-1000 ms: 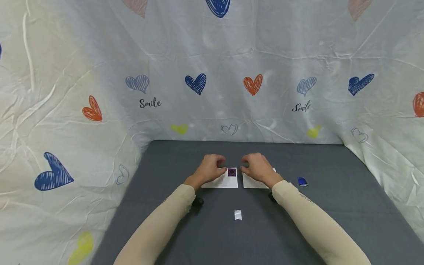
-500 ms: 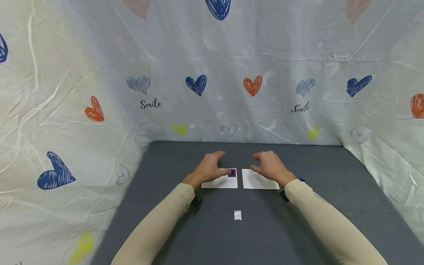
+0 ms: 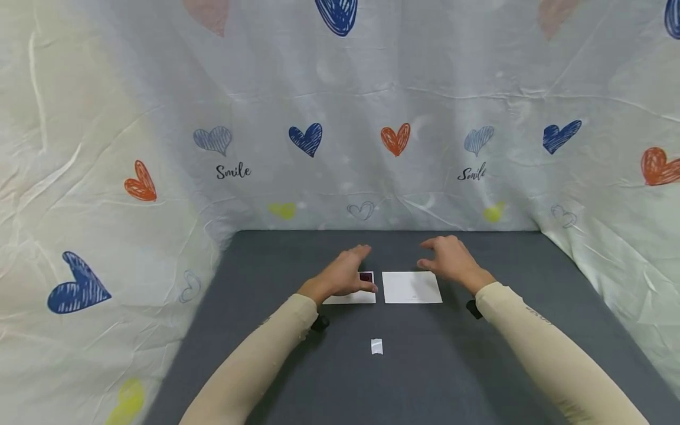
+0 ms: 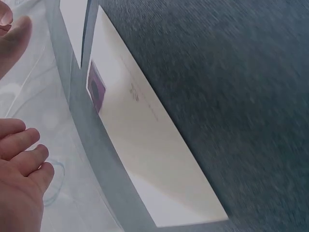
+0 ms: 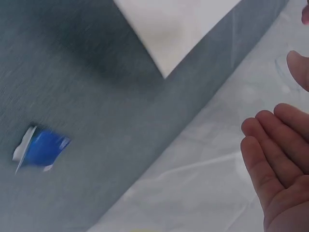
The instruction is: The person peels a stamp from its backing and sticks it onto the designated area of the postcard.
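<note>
My left hand (image 3: 342, 274), fingers extended, hovers over a white card or envelope (image 4: 145, 145). A small purple stamp (image 4: 97, 89) lies at one corner of that card; in the head view my thumb is close to it. Faint writing shows beneath the stamp. To the right lies a second white card or envelope (image 3: 411, 289), with no stamp visible. Just past its far right corner my right hand (image 3: 451, 260) is held in the air, fingers relaxed and nothing in it. Both palms look bare in the wrist views.
A small white scrap (image 3: 376, 346) lies on the grey tabletop (image 3: 404, 389) nearer the person. A small blue piece with white edges (image 5: 46, 147) is beside the right arm, hidden in the head view. Behind hangs a heart-printed white sheet (image 3: 345, 171).
My right hand has moved rightward off the second card, uncovering it. The left hand has shifted slightly right, its fingers straightening. The blue piece has become hidden behind the right arm.
</note>
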`<control>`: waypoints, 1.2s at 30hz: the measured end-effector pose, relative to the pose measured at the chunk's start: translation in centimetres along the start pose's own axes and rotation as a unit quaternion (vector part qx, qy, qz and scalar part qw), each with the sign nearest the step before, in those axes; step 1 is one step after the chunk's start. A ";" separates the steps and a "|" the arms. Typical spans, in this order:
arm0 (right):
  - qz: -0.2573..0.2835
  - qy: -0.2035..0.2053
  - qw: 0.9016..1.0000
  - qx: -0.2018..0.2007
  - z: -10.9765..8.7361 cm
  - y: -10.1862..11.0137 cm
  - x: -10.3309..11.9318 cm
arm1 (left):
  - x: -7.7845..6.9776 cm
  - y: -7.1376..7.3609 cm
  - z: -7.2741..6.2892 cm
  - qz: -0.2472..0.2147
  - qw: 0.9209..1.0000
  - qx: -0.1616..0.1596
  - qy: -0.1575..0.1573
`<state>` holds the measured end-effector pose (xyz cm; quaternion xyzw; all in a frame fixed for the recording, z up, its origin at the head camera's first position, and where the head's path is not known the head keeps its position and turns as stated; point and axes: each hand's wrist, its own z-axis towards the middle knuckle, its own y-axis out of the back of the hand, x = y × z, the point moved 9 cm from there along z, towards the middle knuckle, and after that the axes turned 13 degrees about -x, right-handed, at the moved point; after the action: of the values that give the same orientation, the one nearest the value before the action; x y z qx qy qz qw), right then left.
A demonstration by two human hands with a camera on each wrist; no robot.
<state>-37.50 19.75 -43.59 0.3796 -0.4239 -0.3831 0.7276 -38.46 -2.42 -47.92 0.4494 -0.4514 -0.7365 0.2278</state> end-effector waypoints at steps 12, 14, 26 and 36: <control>-0.016 -0.035 0.999 -0.001 -1.6 2.3 -4.2 | -1.9 -2.0 0.9 0.032 0.998 0.027 -0.039; -0.018 -0.040 0.999 0.000 -1.9 2.6 -4.8 | -2.2 -2.3 1.1 0.034 0.998 0.031 -0.040; -0.036 -0.044 0.998 -0.003 -3.7 3.7 -7.3 | -3.8 -4.7 1.7 0.079 0.992 0.049 -0.089; -0.051 -0.055 0.997 -0.004 -4.7 4.1 -9.0 | -4.0 -5.8 1.9 0.090 0.991 0.059 -0.084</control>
<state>-35.37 30.43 -44.53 0.3762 -0.4416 -0.4416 0.6844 -37.77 4.30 -50.81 0.3560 -0.5503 -0.7202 0.2275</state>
